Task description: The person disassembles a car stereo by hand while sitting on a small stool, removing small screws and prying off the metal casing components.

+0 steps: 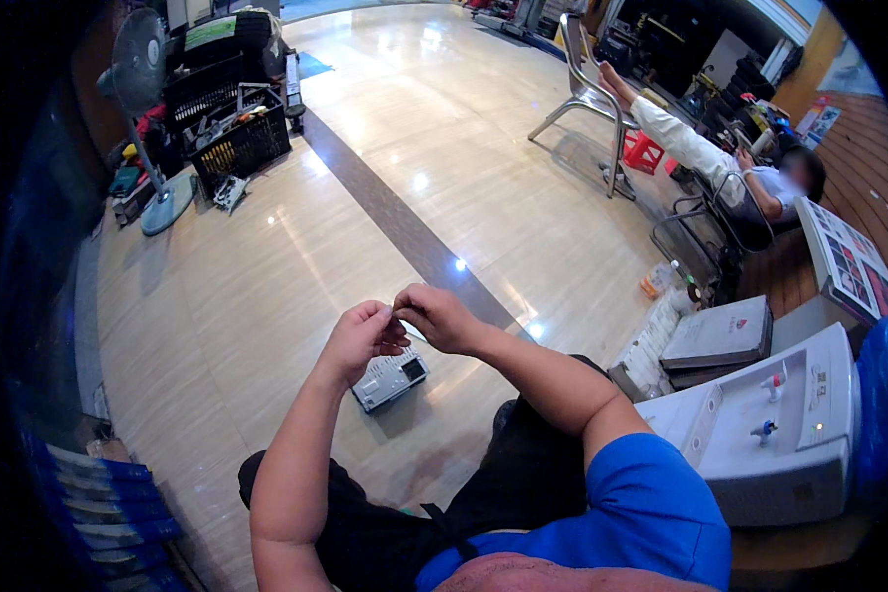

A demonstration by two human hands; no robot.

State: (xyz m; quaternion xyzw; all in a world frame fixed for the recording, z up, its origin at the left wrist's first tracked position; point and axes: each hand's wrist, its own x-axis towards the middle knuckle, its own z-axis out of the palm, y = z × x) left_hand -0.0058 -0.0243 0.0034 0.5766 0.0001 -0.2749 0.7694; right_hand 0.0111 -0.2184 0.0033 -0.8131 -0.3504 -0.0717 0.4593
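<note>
My left hand (pixel 362 333) and right hand (pixel 437 316) meet fingertip to fingertip above floor (pixel 266 276), both pinched shut on tiny part (too small to identify). Seems light, easy to drop; pinch firmly. Grey metal unit (pixel 390 378) lies below on floor.

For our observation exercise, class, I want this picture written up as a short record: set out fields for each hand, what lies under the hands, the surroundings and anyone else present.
Left hand: left hand raised, fingertips pinched against those of the other hand
Right hand: right hand pinching too; whatever sits between the fingers is too small to tell
Below the hands: grey metal box lying on the tiled floor
To the right: white water dispenser
Far left: standing fan, black crate
Other person: seated person reclining, legs on a metal chair
</note>
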